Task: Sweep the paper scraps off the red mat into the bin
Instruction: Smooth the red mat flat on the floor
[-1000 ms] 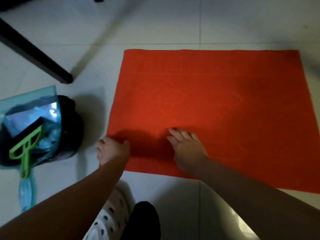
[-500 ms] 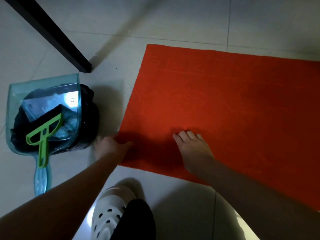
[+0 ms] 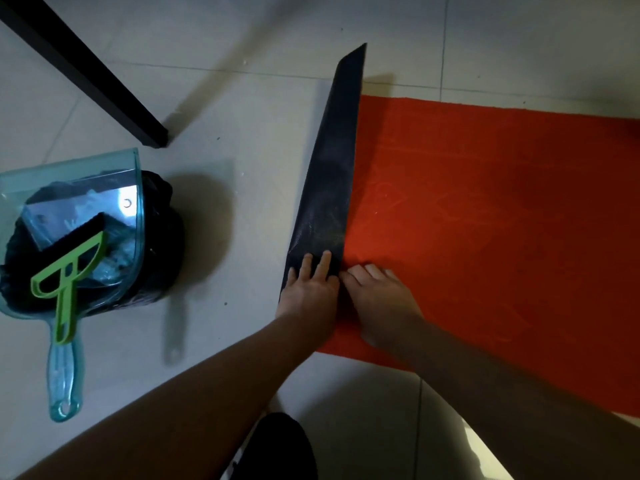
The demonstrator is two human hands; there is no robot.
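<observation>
The red mat [image 3: 502,237] lies on the pale tiled floor [image 3: 242,116] across the right of the scene, its left edge folded over onto itself so the dark underside [image 3: 329,188] shows as a long strip running near to far. At the left, well apart from it, stands the bin [image 3: 162,237] lined with a black bag, with a clear teal dustpan [image 3: 65,358] and a green brush [image 3: 67,285] resting across its top, and a black table leg [image 3: 86,77] beyond. At the strip's near end the left hand [image 3: 310,291] presses flat on the underside with fingers straight, and the right hand [image 3: 377,296] lies just beside it on the red surface, fingers relaxed and holding nothing.
</observation>
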